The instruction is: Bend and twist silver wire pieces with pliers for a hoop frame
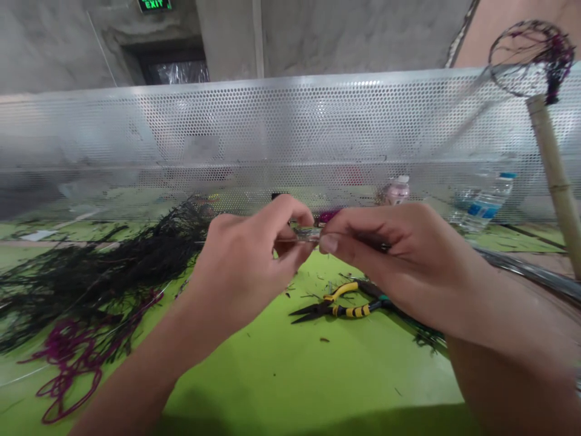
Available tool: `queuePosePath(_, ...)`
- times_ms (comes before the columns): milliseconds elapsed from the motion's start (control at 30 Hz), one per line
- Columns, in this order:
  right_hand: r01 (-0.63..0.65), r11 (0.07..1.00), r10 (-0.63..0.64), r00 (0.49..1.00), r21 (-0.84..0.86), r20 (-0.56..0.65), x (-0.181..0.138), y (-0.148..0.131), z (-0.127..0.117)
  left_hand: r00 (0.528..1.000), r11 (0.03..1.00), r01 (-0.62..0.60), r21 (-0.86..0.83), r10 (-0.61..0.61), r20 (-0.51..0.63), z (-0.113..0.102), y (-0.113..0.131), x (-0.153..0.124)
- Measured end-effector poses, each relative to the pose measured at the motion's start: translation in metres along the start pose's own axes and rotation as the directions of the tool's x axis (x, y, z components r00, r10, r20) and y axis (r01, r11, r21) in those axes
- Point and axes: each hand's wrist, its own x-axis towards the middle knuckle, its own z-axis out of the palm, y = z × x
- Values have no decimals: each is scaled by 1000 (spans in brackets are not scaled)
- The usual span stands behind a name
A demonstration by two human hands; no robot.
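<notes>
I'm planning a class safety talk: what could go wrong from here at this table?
The slender piece pinched in the right hand might slip, being so thin. The right hand could brush the pointed pliers lying close by. The loose magenta cord might snag on the left arm beside it.

Single view, worn on the head, aimed forward and down over the tabletop (281, 369); left hand (242, 260) and right hand (403, 260) framed close at mid-dial, perforated screen (290, 127) taken in at 12 o'clock.
</notes>
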Motion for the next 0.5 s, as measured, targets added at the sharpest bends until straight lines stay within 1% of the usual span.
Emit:
queuePosePath(33,8,1000,-8,1000,-6,-4,0,0,0,994,990,99,-99,-94,57,-4,0,0)
queuePosePath(100,16,1000,-16,1000,-23,-7,-1,0,0,948,914,299,-273,-252,192,-13,0,0)
queuePosePath(133,19,999,-19,1000,-31,-7,-1,0,0,925,872,362,-329,-292,243,-16,0,0)
queuePosePath(200,25,999,-25,1000,-44,-6,-3,0,-1,891,796,441,-416,-330,312,-21,0,2)
queuePosePath(267,27,998,-28,1000,-50,-8,-4,1,-2,869,725,488,-485,-354,345,-21,1,4)
queuePosePath(333,30,998,-31,1000,-52,-4,-4,2,-3,860,683,509,-524,-379,341,-19,3,5)
queuePosePath(433,38,998,-38,999,-52,1,-2,4,-4,872,691,489,-532,-400,283,-16,4,5)
queuePosePath(500,37,999,-36,999,-38,8,-2,5,-3,887,710,461,-533,-386,253,-15,4,5)
